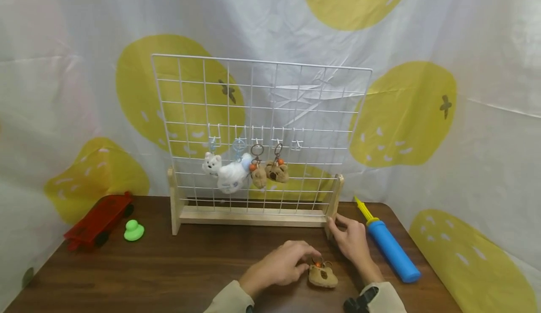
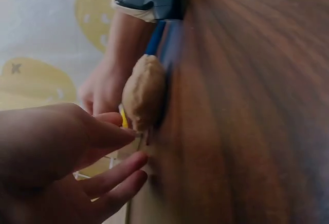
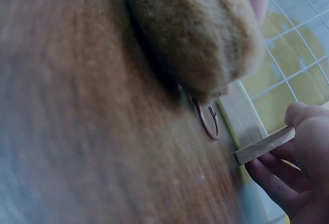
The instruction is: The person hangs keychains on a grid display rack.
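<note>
A brown plush keychain [image 1: 323, 276] with a dark nose and an orange bead lies on the table. Its metal ring [image 3: 208, 124] sticks out bare toward the rack in the right wrist view. My left hand [image 1: 282, 263] reaches over from the left, fingers bent loosely and spread from the thumb, fingertips right at the ring end of the plush [image 2: 144, 94]. My right hand [image 1: 351, 239] grips the wooden side post [image 3: 264, 146] of the white wire grid rack [image 1: 253, 217], thumb on one face and fingers on the other.
Several plush keychains, white bear [image 1: 212, 164] and brown bear [image 1: 277, 171] among them, hang from hooks on the grid; the rightmost hook [image 1: 297, 145] is bare. A blue pump [image 1: 393, 251] lies beyond my right hand. A red toy skateboard [image 1: 99, 220] and green duck [image 1: 134, 231] stand far left.
</note>
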Demonstrator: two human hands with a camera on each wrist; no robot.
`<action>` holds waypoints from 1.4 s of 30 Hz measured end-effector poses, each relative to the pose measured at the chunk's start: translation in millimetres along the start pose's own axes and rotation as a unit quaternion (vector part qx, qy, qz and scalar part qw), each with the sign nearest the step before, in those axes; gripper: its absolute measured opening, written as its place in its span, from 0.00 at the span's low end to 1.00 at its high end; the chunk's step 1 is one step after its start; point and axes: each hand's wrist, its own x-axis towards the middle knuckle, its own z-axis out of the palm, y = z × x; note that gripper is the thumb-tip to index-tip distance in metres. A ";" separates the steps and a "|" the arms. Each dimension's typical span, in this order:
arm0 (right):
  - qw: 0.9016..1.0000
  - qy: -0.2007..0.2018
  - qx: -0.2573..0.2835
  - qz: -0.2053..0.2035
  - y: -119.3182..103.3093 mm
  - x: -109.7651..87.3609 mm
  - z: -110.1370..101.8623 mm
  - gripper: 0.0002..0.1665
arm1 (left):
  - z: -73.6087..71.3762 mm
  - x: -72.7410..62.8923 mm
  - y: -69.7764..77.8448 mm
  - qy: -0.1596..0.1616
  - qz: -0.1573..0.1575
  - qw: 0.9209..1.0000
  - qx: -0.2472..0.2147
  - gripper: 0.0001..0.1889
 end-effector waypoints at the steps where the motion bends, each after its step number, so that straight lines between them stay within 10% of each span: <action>1: 1.000 -0.001 0.000 0.000 -0.2 0.1 0.2 0.15 | 1.1 -0.8 0.1 -0.005 0.003 1.000 0.009 0.23; 14: 1.000 -0.001 0.002 0.006 -0.4 -0.8 0.1 0.19 | 12.0 -3.8 -0.3 -0.021 -0.020 0.993 0.115 0.22; 21: 1.000 -0.005 0.005 0.012 -0.7 -1.3 -0.2 0.19 | 10.7 -5.9 3.3 0.005 -0.080 0.992 0.098 0.05; 42: 1.000 -0.008 0.012 0.011 -0.7 0.0 0.1 0.19 | 8.0 -3.8 -1.6 0.015 -0.124 0.992 -0.018 0.17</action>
